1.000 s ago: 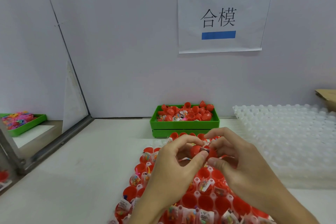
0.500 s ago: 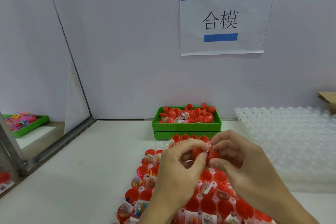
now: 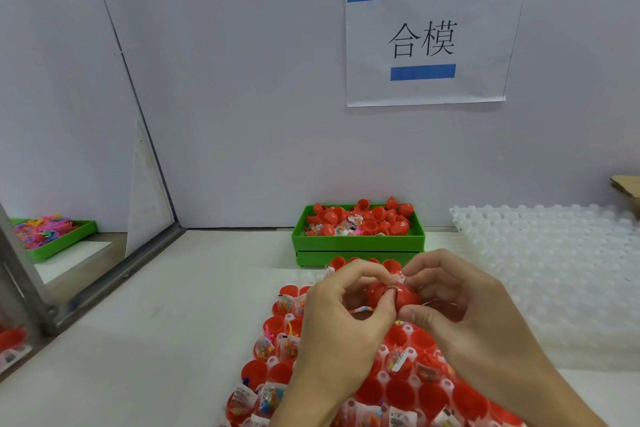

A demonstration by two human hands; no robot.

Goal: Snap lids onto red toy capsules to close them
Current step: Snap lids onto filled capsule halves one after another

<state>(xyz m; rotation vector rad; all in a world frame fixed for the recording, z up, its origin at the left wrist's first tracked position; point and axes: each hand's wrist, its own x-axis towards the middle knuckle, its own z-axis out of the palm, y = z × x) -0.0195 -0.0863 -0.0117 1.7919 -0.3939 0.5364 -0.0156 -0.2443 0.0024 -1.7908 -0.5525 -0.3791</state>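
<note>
Both my hands hold one red capsule (image 3: 393, 295) above the tray. My left hand (image 3: 341, 326) pinches its left half between thumb and fingers, and my right hand (image 3: 460, 315) pinches its right half. The two halves sit pressed together, with a thin seam between them. Below lies a clear holder tray (image 3: 382, 359) packed with open red capsule halves (image 3: 398, 392), several carrying small bagged toys (image 3: 265, 348). My forearms hide part of the tray.
A green bin (image 3: 358, 242) of loose red lids and toy bags stands against the back wall. Stacked empty clear trays (image 3: 554, 270) lie to the right. A second green bin (image 3: 57, 241) of coloured toys sits far left behind a metal-framed divider (image 3: 114, 282).
The two red halves in my hands have come closer together and now meet. Both hands have stayed in the same spot above the tray.
</note>
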